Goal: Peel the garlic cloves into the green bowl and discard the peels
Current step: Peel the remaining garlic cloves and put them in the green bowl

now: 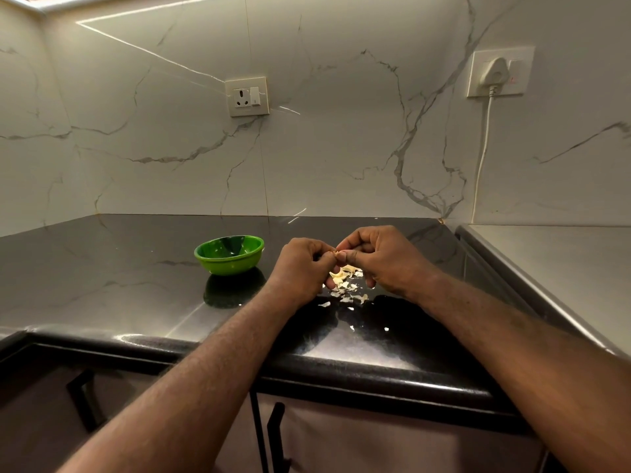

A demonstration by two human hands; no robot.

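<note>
The small pale garlic clove [339, 255] sits pinched between my left hand [300, 268] and right hand [386, 261], papery whitish peels [345, 285] lie scattered just beneath my grip, and the glossy green bowl [228, 256] stands upright, apart, to its left.

One bowl [228, 256], two hands [300, 264] [386, 261], one pinched garlic clove [340, 256], two sockets [247, 96] [500, 71]

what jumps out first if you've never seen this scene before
The left hand and right hand meet mid-frame above the black countertop, pinching a small garlic clove between them. Pale peels lie scattered just beneath, and a bright green bowl sits on the counter to their left.
</note>
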